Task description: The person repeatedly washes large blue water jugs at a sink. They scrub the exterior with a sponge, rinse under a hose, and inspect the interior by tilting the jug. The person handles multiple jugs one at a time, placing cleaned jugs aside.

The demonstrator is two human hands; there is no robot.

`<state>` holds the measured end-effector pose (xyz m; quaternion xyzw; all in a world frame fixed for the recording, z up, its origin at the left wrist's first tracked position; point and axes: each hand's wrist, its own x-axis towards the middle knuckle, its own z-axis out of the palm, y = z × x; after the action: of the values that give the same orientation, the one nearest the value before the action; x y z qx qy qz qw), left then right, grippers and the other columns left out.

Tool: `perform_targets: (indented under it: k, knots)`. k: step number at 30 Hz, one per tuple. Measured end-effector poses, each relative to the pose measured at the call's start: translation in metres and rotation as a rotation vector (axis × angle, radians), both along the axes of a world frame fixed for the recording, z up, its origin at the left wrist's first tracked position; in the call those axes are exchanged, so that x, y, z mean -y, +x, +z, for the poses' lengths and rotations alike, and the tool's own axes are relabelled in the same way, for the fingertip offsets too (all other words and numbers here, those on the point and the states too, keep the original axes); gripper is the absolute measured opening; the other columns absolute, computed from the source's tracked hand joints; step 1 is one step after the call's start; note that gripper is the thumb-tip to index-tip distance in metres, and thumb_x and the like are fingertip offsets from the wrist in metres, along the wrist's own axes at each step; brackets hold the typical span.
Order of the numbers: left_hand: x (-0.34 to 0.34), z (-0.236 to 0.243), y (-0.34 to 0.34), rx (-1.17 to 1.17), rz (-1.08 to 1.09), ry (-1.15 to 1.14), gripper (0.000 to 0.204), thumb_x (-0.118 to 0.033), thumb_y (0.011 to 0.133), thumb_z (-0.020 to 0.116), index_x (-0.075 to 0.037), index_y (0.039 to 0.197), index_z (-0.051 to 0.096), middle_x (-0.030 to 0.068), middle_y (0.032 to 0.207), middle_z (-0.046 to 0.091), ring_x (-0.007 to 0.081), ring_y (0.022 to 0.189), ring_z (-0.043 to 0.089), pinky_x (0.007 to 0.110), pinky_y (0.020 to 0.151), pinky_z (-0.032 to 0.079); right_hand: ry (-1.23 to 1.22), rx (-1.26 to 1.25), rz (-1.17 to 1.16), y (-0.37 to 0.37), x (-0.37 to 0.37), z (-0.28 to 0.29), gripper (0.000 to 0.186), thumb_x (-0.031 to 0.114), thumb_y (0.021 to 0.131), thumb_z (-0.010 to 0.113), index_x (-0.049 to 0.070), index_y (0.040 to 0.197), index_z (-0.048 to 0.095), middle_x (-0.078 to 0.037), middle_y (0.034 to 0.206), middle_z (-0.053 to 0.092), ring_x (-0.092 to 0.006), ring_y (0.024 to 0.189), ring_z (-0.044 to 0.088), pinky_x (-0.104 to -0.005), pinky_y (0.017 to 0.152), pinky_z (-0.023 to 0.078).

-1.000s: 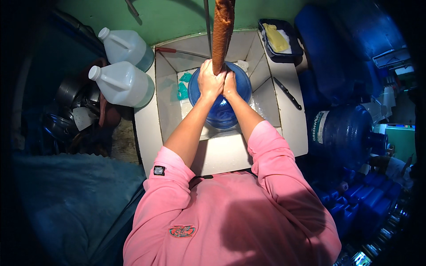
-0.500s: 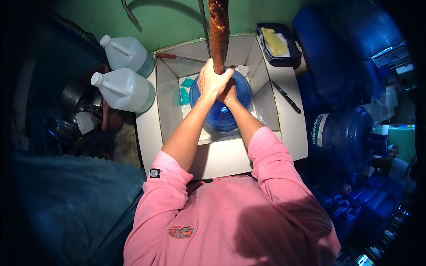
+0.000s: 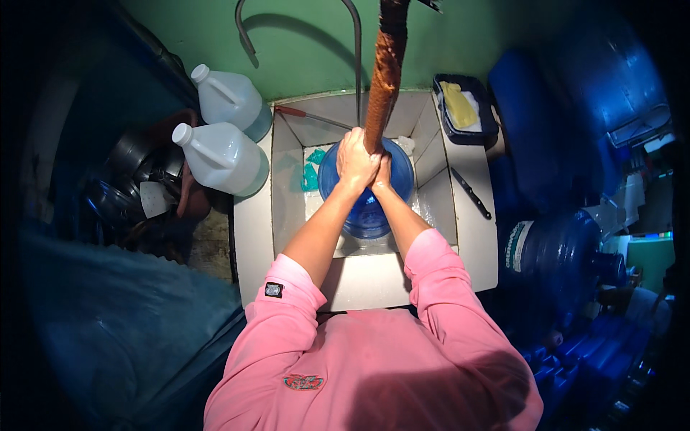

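A blue round water jug (image 3: 368,221) stands in a tiled sink (image 3: 289,194), its mouth hidden under my hands. Above it rises a thick brown pole (image 3: 384,90) with a rough, wrapped-looking surface; its top runs out of view. My left hand (image 3: 357,161) is closed round the pole's lower part, fingers wrapped. Close against it and slightly lower, my right hand (image 3: 383,172) is also closed at the pole, partly covered by the left. Whether the pole reaches into the jug cannot be seen.
Two white-capped translucent jugs (image 3: 219,158) stand on the left ledge. A red-handled rod (image 3: 291,112) lies across the sink's back corner. On the right ledge are a black-handled knife (image 3: 471,194) and a dark tub (image 3: 467,136) with a yellow cloth. A curved pipe (image 3: 357,65) hangs behind.
The whole view has shifted, so the sink sits lower and further right. The pole now leans more to the right at its top. Both hands keep hold of it over the jug.
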<state>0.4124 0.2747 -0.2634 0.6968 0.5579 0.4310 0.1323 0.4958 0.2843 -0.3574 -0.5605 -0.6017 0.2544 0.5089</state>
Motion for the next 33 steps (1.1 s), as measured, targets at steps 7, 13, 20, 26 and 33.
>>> perform_targets:
  k: [7, 13, 20, 26, 33]
  knots:
    - [0.011, -0.009, 0.005, -0.094, 0.064, 0.055, 0.039, -0.020, 0.069, 0.077, -0.007, 0.103, 0.064, 0.0089, 0.102, 0.059, 0.0293, 0.104, 0.055, 0.044, 0.101, 0.036, -0.100, 0.079, 0.108, 0.013, -0.004, -0.011, 0.021, 0.024, 0.088, 0.068, 0.004, 0.096, 0.064, -0.009, 0.093, 0.070, -0.0201, 0.086, 0.065, -0.0373, 0.077, 0.052]
    - [0.010, -0.012, 0.006, -0.117, 0.092, 0.051, 0.041, -0.021, 0.070, 0.077, -0.010, 0.107, 0.065, 0.0068, 0.103, 0.060, 0.0259, 0.109, 0.055, 0.048, 0.108, 0.030, -0.066, -0.091, 0.186, 0.015, -0.002, -0.011, 0.019, 0.020, 0.086, 0.070, 0.004, 0.094, 0.063, -0.008, 0.092, 0.070, -0.0206, 0.085, 0.065, -0.0372, 0.074, 0.051]
    - [0.012, -0.012, 0.008, -0.116, 0.132, 0.028, 0.042, -0.025, 0.071, 0.077, -0.012, 0.110, 0.065, 0.0058, 0.105, 0.061, 0.0252, 0.110, 0.056, 0.054, 0.115, 0.023, -0.049, -0.060, 0.155, 0.015, -0.002, -0.017, 0.018, 0.018, 0.086, 0.071, 0.003, 0.091, 0.062, -0.007, 0.090, 0.070, -0.0183, 0.082, 0.065, -0.0358, 0.071, 0.051]
    - [0.011, -0.014, 0.007, -0.079, 0.136, 0.067, 0.037, -0.025, 0.074, 0.072, -0.010, 0.107, 0.066, 0.0063, 0.103, 0.062, 0.0262, 0.106, 0.058, 0.057, 0.116, 0.021, 0.014, -0.036, 0.140, 0.016, -0.003, -0.016, 0.018, 0.018, 0.081, 0.074, 0.005, 0.090, 0.066, -0.009, 0.085, 0.071, -0.0219, 0.078, 0.069, -0.0357, 0.068, 0.052]
    - [0.011, -0.013, 0.007, -0.020, 0.107, 0.040, 0.039, -0.022, 0.070, 0.076, -0.011, 0.105, 0.064, 0.0066, 0.103, 0.061, 0.0271, 0.108, 0.056, 0.050, 0.110, 0.030, -0.006, 0.025, 0.145, 0.015, 0.000, -0.011, 0.020, 0.018, 0.085, 0.071, 0.002, 0.091, 0.062, -0.009, 0.087, 0.069, -0.0202, 0.081, 0.066, -0.0357, 0.070, 0.051]
